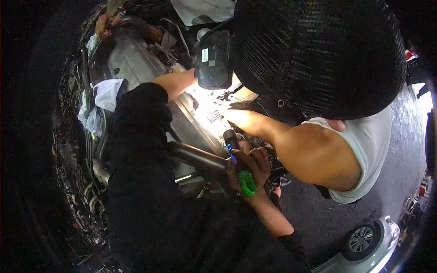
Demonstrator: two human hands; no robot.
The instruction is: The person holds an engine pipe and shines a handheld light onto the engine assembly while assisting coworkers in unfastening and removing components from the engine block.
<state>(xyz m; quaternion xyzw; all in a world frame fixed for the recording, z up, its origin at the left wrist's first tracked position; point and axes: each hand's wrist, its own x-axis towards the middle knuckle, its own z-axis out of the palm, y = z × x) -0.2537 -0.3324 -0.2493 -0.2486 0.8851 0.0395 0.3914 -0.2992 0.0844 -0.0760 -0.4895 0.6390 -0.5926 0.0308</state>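
Black cap (318, 59) closest; right hand (255, 166) grips the flashlight (231, 140), probably lighting the engine's edge (205, 123); left hand's hidden, can't tell.

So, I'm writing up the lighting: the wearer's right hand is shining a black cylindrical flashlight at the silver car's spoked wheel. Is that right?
Not quite: the aim is wrong. The head view shows the wearer's right hand shining the black cylindrical flashlight at brightly lit metal engine parts, not at the silver car's spoked wheel.
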